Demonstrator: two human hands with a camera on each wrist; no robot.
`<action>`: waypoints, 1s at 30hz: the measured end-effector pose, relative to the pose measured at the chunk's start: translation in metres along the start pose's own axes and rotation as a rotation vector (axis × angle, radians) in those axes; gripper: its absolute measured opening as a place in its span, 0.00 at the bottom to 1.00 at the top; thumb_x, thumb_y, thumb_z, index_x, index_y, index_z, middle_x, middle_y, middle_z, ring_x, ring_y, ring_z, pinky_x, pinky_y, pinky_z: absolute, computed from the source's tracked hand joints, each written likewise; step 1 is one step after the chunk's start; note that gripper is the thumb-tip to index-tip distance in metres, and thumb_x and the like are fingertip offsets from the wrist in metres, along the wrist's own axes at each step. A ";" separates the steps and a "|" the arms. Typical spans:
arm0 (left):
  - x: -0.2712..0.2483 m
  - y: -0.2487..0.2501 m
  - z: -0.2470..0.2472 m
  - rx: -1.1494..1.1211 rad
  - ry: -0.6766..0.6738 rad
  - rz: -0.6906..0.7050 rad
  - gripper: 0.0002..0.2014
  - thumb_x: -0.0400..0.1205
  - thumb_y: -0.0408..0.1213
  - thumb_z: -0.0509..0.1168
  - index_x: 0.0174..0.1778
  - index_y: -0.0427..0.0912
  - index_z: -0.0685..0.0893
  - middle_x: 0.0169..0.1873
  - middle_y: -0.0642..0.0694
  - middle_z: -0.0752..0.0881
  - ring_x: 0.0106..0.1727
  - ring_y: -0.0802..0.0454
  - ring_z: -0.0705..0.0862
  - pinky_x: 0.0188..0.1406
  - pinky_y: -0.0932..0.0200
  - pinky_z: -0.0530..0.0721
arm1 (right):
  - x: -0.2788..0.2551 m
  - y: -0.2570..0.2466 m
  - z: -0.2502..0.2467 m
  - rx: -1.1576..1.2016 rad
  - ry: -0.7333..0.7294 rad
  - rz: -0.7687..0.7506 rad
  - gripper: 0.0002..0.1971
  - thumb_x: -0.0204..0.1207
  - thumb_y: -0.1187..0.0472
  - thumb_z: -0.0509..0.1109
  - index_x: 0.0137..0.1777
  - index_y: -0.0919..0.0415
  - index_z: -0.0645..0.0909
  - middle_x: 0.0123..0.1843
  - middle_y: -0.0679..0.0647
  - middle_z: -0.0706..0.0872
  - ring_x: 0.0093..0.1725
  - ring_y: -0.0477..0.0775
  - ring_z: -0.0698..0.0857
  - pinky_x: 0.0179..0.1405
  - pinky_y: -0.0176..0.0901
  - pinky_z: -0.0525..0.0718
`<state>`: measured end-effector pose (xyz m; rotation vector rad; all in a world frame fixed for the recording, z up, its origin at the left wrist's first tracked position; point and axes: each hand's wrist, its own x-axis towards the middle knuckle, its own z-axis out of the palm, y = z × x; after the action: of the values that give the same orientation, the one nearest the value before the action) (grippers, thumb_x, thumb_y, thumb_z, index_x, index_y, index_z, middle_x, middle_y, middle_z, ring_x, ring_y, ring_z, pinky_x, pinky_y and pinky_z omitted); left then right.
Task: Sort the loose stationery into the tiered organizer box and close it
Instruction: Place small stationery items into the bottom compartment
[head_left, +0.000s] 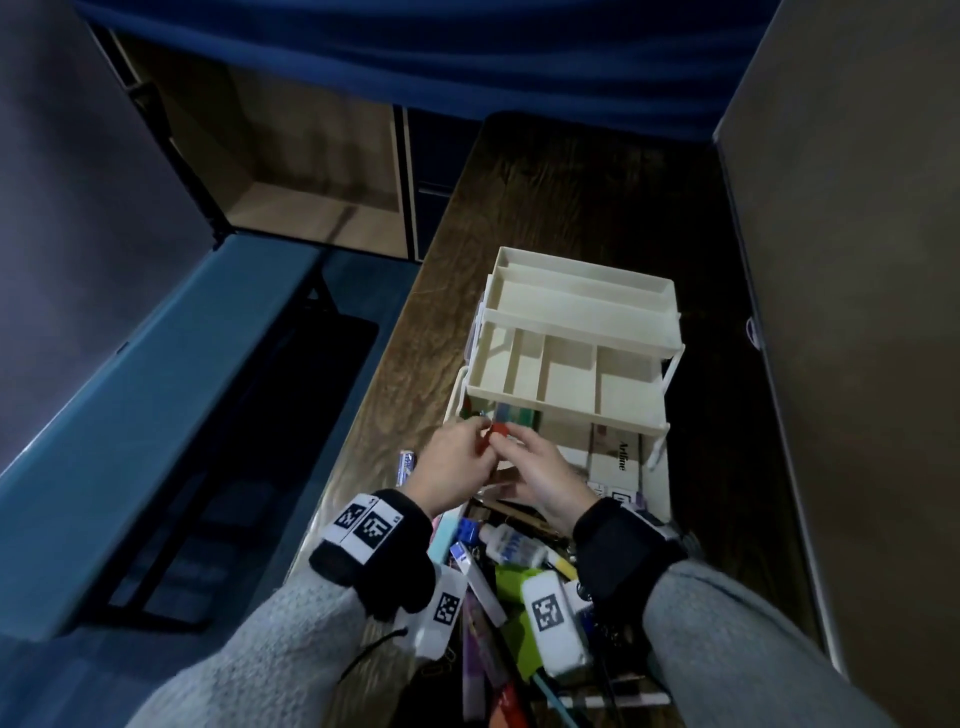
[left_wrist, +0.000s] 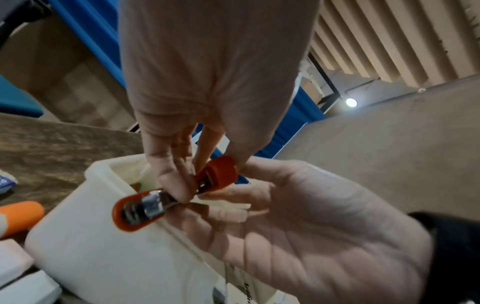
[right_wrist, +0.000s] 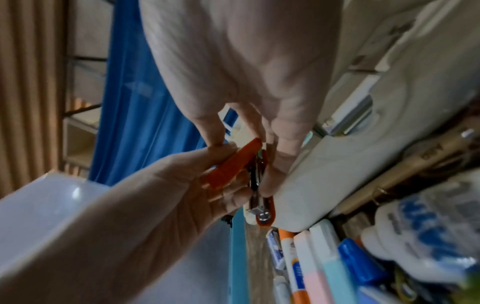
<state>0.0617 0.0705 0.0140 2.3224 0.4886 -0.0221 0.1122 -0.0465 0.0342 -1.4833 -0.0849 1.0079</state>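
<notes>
Tiered organizer box (head_left: 571, 332): cream plastic, open, trays stepped up and back, standing on my counter (head_left: 545, 208) at 12 o'clock from my wrists.

Loose stationery, nearest me: a heap between my forearms, including a glue bottle (head_left: 511, 545), a blue clip (head_left: 470, 531) and a green item (head_left: 511, 584); the rest is too jumbled to name.

Orange stapler (left_wrist: 179, 193): small, hinged open, metal inside showing, held over the box's front left corner.

My left hand (head_left: 457, 467): thumb and fingers pinch the stapler's orange top from 9 o'clock.

My right hand (head_left: 540, 475): fingertips (left_wrist: 179, 185) curl onto the metal middle from 3 o'clock.

Bottom tier: coloured items at 11 o'clock, a white carton (head_left: 618, 460) at 1 o'clock.

Middle tray (head_left: 566, 384), divided, and top tray (head_left: 582, 299), beyond.
</notes>
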 end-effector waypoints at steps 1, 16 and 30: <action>0.001 0.001 -0.001 -0.025 -0.022 0.010 0.15 0.83 0.42 0.59 0.63 0.47 0.83 0.53 0.41 0.85 0.56 0.46 0.83 0.53 0.61 0.76 | 0.002 -0.001 -0.003 0.033 0.020 0.019 0.15 0.85 0.60 0.61 0.69 0.63 0.74 0.52 0.58 0.86 0.40 0.54 0.87 0.39 0.45 0.84; 0.033 -0.014 0.006 0.311 -0.073 0.114 0.13 0.82 0.33 0.54 0.55 0.39 0.82 0.54 0.42 0.84 0.54 0.42 0.83 0.50 0.53 0.78 | 0.019 0.008 -0.029 -0.030 0.373 0.030 0.18 0.80 0.68 0.66 0.64 0.56 0.64 0.50 0.67 0.86 0.25 0.48 0.82 0.17 0.37 0.77; 0.045 -0.016 0.016 0.915 -0.371 0.431 0.26 0.87 0.44 0.41 0.40 0.38 0.82 0.45 0.37 0.87 0.50 0.39 0.83 0.45 0.51 0.78 | 0.011 0.005 -0.037 -0.469 0.344 -0.126 0.05 0.85 0.61 0.59 0.58 0.56 0.71 0.39 0.54 0.82 0.31 0.48 0.80 0.18 0.27 0.72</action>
<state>0.0998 0.0856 -0.0155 3.1545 -0.2974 -0.5598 0.1391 -0.0696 0.0187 -2.0336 -0.1733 0.6411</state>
